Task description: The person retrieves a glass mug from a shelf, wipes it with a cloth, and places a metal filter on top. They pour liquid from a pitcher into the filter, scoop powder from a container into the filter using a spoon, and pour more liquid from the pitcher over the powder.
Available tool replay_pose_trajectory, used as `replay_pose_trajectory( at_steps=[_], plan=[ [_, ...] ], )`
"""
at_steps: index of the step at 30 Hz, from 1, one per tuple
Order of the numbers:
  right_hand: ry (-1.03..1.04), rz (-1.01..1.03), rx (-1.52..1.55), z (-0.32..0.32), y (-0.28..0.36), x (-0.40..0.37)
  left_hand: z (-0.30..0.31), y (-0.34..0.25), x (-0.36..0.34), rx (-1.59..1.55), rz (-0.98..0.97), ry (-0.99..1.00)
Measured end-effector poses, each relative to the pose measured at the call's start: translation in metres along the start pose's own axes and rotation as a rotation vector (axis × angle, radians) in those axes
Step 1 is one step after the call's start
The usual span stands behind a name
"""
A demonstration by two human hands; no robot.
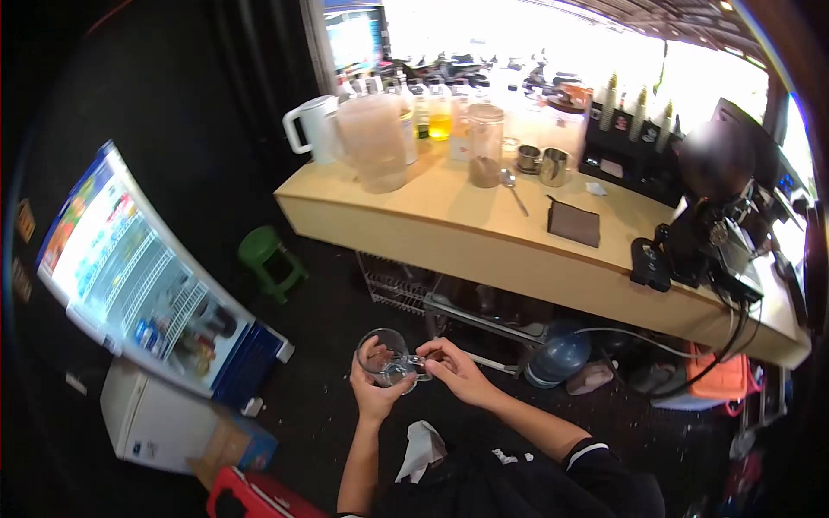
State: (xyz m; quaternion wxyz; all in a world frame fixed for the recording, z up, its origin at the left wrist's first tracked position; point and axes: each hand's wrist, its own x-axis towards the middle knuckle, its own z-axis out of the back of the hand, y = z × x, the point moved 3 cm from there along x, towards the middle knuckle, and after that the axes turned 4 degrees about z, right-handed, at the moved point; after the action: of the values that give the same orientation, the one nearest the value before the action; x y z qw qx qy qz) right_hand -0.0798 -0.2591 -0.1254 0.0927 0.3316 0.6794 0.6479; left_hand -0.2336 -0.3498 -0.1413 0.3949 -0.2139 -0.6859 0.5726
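Note:
In the head view I hold a clear glass mug (385,347) in front of my body, above the dark floor. My left hand (373,397) is wrapped round the mug's body, its fingers showing through the glass. At the mug's right side, the fingers of my right hand (453,373) are closed on the handle. The mug is tilted, so I look down into its mouth; no liquid can be made out inside. Close to my shirt, below the mug, is a crumpled white cloth or paper (421,449).
A wooden counter (414,220) carries a plastic pitcher (373,142), a jar of brown powder (485,151), a spoon (515,192), metal cups, a folded brown cloth (573,223) and a coffee grinder (691,233). Leftward stand a green stool (272,259) and a lit fridge (155,276).

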Motion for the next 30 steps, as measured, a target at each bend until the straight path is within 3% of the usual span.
replay_pose_trajectory(
  at_steps=[6, 12, 15, 16, 18, 19, 21, 22, 26, 30],
  plan=[
    [-0.254, 0.011, -0.283, 0.069, 0.007, 0.059, -0.023, 0.017, 0.129, -0.042, 0.007, 0.162],
    [-0.558, 0.035, -0.601, 0.167, 0.042, 0.042, -0.121, 0.027, 0.188, -0.200, -0.019, 0.387],
    [-0.680, 0.052, -0.875, 0.238, 0.075, 0.048, -0.173, 0.033, 0.209, -0.111, -0.058, 0.527],
    [-0.687, 0.058, -0.874, 0.266, 0.082, 0.058, -0.191, 0.030, 0.216, -0.087, -0.100, 0.553],
    [-0.691, 0.167, -1.265, 0.314, 0.089, 0.069, -0.230, 0.028, 0.227, -0.090, -0.080, 0.601],
    [-0.697, 0.171, -1.257, 0.330, 0.088, 0.072, -0.250, 0.026, 0.232, -0.094, -0.056, 0.644],
    [-0.549, -0.348, -1.588, 0.361, 0.074, 0.083, -0.289, 0.023, 0.243, -0.119, -0.043, 0.673],
    [-0.380, -0.579, -1.643, 0.380, 0.056, 0.083, -0.307, 0.019, 0.248, -0.147, -0.078, 0.660],
    [-0.362, -0.495, -1.626, 0.407, 0.059, 0.066, -0.363, 0.012, 0.264, -0.176, -0.071, 0.647],
    [-0.436, -0.557, -1.624, 0.450, 0.082, 0.037, -0.409, 0.014, 0.271, -0.199, -0.059, 0.606]
  ],
)
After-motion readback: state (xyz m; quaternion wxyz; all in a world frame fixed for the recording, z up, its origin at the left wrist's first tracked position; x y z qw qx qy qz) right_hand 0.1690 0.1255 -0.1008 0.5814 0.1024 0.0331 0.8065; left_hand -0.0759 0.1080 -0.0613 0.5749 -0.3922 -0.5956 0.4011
